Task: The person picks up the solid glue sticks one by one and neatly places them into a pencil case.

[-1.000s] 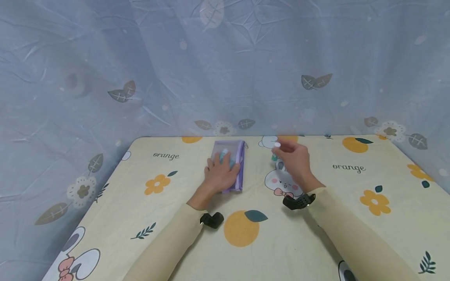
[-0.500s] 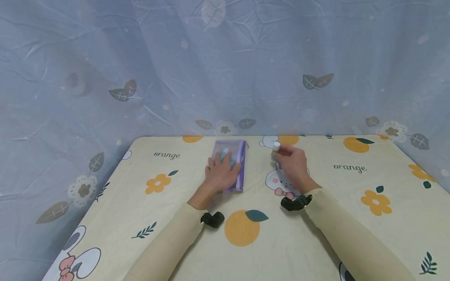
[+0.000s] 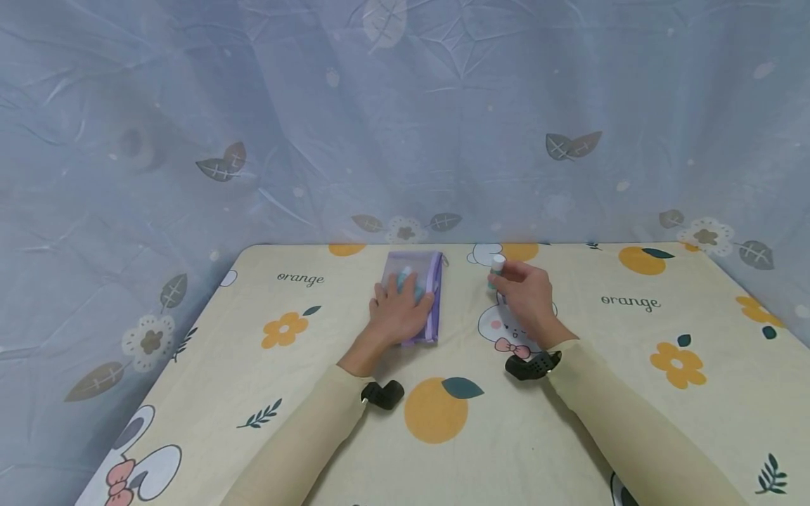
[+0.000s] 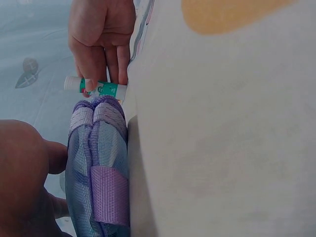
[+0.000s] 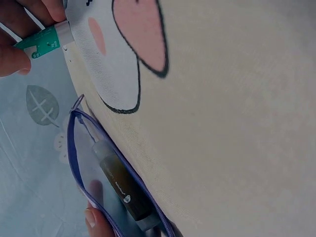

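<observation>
A mesh zip pouch with purple trim point(image 3: 433, 309) lies flat on the table, left of centre. My left hand point(image 3: 397, 313) rests on top with its fingers spread; in the right wrist view the thumb point(image 5: 97, 222) is at the edge of the gaping zip opening. Inside the pouch is a dark cylinder with clear ends point(image 5: 126, 185). To the right of the pouch, my right hand point(image 3: 530, 294) pinches a glue stick point(image 3: 496, 266) between thumb and fingers. Its green label and white end point(image 4: 73, 83) also show in the left wrist view; it stands upright at the tabletop.
A cream cloth point(image 3: 506, 436) printed with oranges, flowers and rabbits covers the table. Behind it hangs a grey-blue curtain point(image 3: 405, 126) with leaf prints, close to the table's far edge. A zip pull point(image 5: 78, 101) sticks out at the pouch's far corner.
My right hand has shifted slightly left and the glue stick has come more upright and into fuller view. The left hand and pouch have stayed in place.
</observation>
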Demonstrator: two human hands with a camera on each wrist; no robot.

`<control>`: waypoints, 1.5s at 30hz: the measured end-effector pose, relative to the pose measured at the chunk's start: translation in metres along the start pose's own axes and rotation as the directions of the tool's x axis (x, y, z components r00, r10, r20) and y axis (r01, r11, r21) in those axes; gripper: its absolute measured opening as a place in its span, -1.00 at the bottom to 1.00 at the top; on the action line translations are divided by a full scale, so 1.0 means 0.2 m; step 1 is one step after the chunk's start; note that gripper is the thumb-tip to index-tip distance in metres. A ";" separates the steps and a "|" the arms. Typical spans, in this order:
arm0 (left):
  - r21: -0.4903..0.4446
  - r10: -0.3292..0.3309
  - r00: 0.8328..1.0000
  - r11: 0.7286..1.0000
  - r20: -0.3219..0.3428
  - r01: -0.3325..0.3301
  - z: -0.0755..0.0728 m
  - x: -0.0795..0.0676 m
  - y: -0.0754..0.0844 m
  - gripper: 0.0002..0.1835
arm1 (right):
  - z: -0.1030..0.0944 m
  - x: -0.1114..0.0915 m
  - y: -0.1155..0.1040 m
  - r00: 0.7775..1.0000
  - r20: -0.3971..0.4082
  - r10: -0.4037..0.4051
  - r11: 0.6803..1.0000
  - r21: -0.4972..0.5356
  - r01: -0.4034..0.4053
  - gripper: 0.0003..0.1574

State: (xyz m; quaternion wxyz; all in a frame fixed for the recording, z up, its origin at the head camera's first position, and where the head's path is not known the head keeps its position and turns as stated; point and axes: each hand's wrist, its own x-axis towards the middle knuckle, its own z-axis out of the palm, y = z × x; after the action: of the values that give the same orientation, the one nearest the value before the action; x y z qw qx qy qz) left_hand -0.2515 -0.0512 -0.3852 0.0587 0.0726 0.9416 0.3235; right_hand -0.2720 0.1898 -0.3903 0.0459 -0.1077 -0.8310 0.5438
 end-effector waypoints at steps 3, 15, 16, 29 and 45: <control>0.004 -0.001 1.000 1.000 -0.001 0.001 0.00 0.00 0.00 -0.24 | 0.00 0.00 0.00 1.000 -0.001 -0.013 1.000 -0.005 0.013 -0.39; -0.009 0.009 1.000 1.000 -0.006 -0.009 0.01 0.01 -0.01 -0.25 | 0.01 0.00 0.00 1.000 0.019 -0.021 1.000 0.002 0.021 -0.37; -0.011 0.011 1.000 1.000 -0.007 -0.011 0.01 0.01 -0.01 -0.25 | 0.01 0.00 0.00 1.000 0.021 -0.021 1.000 0.002 0.021 -0.37; 0.002 0.011 1.000 1.000 -0.001 -0.011 0.00 0.00 -0.01 -0.24 | 0.06 0.00 -0.02 0.997 0.071 -0.013 0.997 0.074 0.007 -0.39; -0.015 0.020 1.000 1.000 -0.006 -0.020 0.00 0.01 -0.01 -0.25 | 0.08 -0.04 -0.06 0.964 0.236 0.121 0.958 0.226 -0.176 -0.38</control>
State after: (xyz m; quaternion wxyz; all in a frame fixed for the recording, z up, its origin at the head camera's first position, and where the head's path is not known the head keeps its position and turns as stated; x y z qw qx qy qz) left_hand -0.2530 -0.0522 -0.3868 0.0530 0.0807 0.9385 0.3314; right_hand -0.2689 0.1693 -0.3856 -0.0742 -0.1030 -0.7471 0.6525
